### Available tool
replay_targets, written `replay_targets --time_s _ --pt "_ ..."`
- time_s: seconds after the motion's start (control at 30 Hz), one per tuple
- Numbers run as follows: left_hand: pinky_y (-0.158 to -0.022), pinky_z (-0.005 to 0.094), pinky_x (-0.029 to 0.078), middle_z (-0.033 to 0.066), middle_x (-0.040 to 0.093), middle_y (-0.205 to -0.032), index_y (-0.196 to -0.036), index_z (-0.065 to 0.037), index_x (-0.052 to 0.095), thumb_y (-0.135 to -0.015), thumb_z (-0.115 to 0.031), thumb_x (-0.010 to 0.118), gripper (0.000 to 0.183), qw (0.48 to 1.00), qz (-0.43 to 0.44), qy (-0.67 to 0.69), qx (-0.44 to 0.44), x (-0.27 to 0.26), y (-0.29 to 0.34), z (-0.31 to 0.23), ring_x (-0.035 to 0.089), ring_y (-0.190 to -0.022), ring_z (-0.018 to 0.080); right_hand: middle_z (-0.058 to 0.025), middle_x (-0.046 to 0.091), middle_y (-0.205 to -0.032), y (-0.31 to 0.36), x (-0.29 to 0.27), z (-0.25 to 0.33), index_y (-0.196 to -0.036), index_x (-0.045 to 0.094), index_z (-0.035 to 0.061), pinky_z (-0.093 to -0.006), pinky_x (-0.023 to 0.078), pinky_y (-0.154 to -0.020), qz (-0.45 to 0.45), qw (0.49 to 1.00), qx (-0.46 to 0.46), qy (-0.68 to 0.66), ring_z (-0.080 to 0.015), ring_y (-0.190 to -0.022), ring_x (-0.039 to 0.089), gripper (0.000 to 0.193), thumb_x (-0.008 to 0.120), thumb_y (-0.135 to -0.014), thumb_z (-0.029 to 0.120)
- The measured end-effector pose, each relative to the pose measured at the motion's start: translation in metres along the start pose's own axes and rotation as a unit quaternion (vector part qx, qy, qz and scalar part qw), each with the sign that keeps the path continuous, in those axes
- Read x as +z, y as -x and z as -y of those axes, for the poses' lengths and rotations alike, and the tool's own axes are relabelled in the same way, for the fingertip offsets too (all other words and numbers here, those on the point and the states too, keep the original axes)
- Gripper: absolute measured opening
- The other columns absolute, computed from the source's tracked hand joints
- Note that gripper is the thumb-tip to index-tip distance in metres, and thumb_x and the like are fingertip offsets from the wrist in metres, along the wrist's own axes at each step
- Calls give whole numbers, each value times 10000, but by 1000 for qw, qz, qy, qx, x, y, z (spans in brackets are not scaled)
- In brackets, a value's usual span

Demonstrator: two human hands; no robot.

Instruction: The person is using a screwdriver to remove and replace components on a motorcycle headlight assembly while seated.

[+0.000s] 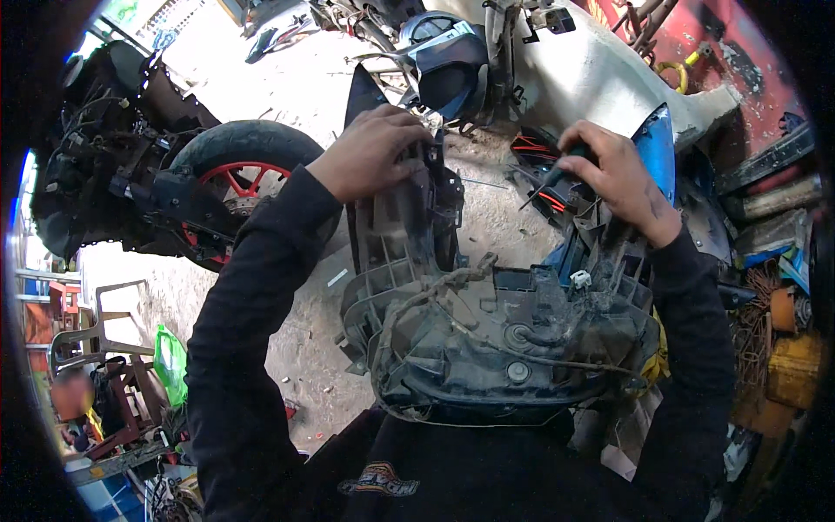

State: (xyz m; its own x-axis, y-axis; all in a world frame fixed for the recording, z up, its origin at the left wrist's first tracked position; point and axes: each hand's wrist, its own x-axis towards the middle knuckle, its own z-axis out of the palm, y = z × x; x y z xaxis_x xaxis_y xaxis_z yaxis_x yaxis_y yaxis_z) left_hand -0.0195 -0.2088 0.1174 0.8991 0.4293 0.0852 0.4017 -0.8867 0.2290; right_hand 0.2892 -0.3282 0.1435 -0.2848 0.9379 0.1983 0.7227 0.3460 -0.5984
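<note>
The dusty dark fairing point(478, 344) sits toward five o'clock, before the person's chest. At eleven, the left hand point(376, 152) grips its upright; at two, the right hand point(619, 170) clenches a thin-shafted tool point(548, 182). Near eight stands a green plastic bag point(170, 370), contents hidden from me.

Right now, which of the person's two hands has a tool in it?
The right hand: it grips a slim tool that points down and to the left. The left hand shows no tool and lies over the dark plastic assembly.
</note>
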Motion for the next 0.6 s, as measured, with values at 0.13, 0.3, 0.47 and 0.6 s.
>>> replay_targets --time_s 0.13,0.3,0.47,0.6 --pt "-1028 425 379 121 535 -1227 -1104 -80 621 -795 -185 705 337 996 -88 -22 -5 17 27 18 439 -1219 330 -104 569 -820 17 -5 -12 -944 552 2 -317 445 -734 19 997 10 77 -235 -794 580 284 680 -708 91" --pt "-1061 445 342 124 527 -1263 -1124 -98 619 -800 -287 698 384 986 -163 10 -43 30 51 11 414 -1259 328 -145 589 -867 46 -5 -17 -940 510 -13 -355 451 -767 72 994 65 43 -307 -841 599 278 660 -710 31" --pt "-1021 431 370 128 577 -1200 -1134 -97 621 -798 -348 698 426 989 -126 62 -53 30 58 12 489 -1177 304 -196 604 -938 54 5 -21 -996 484 -14 -394 449 -785 78 994 68 44 -383 -917 596 282 630 -761 39" --pt "-982 418 390 122 608 -1148 -1173 -84 607 -801 -363 691 473 991 -99 46 -72 28 53 9 523 -1111 295 -191 597 -932 50 6 -21 -1001 480 -7 -391 446 -783 88 991 79 56 -377 -912 593 271 621 -774 36"
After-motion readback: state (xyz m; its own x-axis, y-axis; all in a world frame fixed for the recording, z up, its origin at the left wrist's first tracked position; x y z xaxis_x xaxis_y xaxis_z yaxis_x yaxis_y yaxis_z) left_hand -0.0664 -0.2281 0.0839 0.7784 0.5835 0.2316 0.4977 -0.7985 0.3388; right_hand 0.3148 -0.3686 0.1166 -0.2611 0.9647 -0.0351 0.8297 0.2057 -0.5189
